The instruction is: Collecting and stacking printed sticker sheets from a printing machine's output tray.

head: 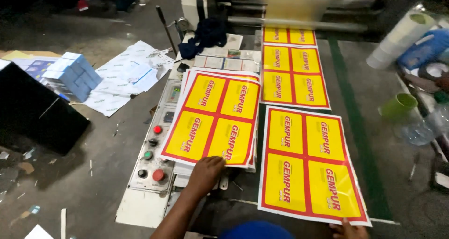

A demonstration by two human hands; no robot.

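Left hand [206, 170] is being pressed flat, fingers together, on the near edge of the stack of yellow-and-red printed sheets [215, 115]; nothing is being clamped. The stack is being rested tilted over the control panel [152, 150], left of centre. Right hand [347, 229] is being cut off by the near frame edge; fingertips are touching the near edge of the single printed sheet [308, 162] lying near right. Its grip cannot be told. 2 more sheets [292, 66] are being fed out in line from the roller machine [299, 7] at far centre. Red, green and black buttons are being shown on the panel. A green cup [398, 106] is sitting far right.
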